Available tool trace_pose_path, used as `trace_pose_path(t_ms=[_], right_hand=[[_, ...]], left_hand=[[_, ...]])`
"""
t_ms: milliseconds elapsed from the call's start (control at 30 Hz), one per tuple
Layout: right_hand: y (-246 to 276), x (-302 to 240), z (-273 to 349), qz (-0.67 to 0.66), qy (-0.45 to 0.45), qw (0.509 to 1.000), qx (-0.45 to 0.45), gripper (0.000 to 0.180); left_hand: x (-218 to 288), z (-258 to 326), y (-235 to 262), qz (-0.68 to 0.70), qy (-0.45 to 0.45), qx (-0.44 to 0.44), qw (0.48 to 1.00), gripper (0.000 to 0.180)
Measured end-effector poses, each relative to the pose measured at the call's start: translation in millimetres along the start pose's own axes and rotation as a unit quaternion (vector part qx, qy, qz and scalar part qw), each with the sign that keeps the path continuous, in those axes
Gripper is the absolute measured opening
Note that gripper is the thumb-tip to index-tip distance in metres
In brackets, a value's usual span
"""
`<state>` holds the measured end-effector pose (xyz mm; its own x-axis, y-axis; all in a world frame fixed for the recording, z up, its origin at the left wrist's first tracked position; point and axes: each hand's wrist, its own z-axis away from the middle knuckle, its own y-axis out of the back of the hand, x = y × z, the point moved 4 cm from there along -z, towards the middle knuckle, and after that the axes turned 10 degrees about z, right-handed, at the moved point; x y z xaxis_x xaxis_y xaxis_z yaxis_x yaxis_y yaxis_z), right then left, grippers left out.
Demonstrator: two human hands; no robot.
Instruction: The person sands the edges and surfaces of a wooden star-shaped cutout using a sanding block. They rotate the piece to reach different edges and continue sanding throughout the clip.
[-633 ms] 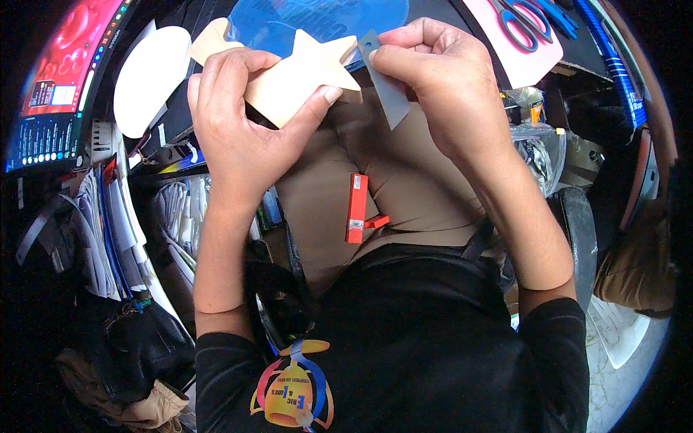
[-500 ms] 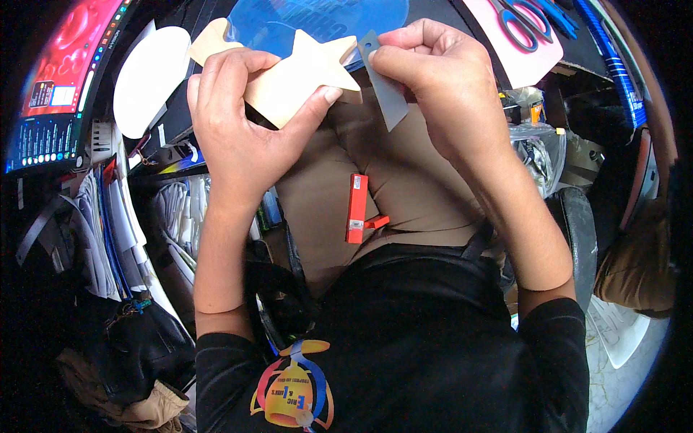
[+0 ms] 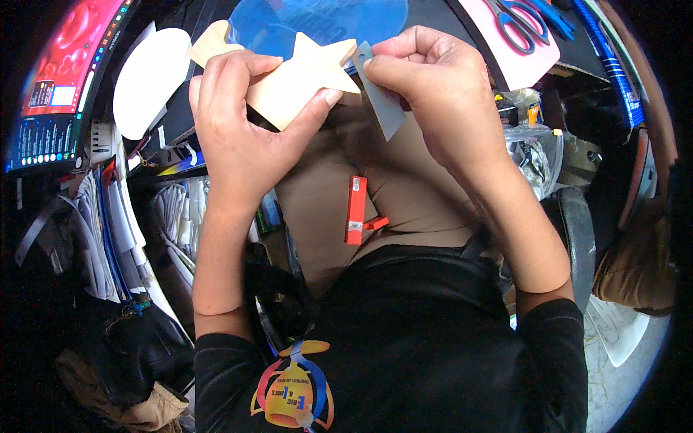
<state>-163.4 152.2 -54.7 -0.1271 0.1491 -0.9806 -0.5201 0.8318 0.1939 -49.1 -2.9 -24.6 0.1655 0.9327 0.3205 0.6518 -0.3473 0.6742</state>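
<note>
A pale, matte star-shaped block [image 3: 303, 81], thick and flat-faced with crisp points, is held above the near edge of the desk [image 3: 431, 14]. The left hand [image 3: 242, 133] grips it from the left, thumb along the lower edge and fingers bent over the upper, the opening between them filled by the block. The right hand [image 3: 447, 94] pinches a thin grey blade [image 3: 385, 108] between thumb and index finger, the other fingers curled in; the blade is smooth, slant-ended and tilted beside the star's right-hand points. Whether the two touch cannot be told. Beyond the left hand lies a curved pale block [image 3: 214, 42], near a translucent blue sheet [image 3: 310, 22] with a rounded outline. At right, scissors [image 3: 530, 32] with looped handles rest on a pink sheet [image 3: 530, 68]. A narrow red box [image 3: 356, 211] lies on the brown trousers [image 3: 426, 180].
</note>
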Motion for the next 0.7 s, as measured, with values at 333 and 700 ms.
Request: trace_pose_path(t_ms=[333,700], right_hand=[[50.7,-20.9,-23.3,-0.02,-0.03,0.988,-0.148,0.022],[58.6,-8.8,-56.5,0.047,0.013,0.976,-0.212,0.023]], left_hand=[[6.9,-26.6,11.1,0.064,0.148,-0.064,0.985,0.026],[3.3,-89.9,-19.0,0.018,-0.064,-0.318,0.946,0.015]])
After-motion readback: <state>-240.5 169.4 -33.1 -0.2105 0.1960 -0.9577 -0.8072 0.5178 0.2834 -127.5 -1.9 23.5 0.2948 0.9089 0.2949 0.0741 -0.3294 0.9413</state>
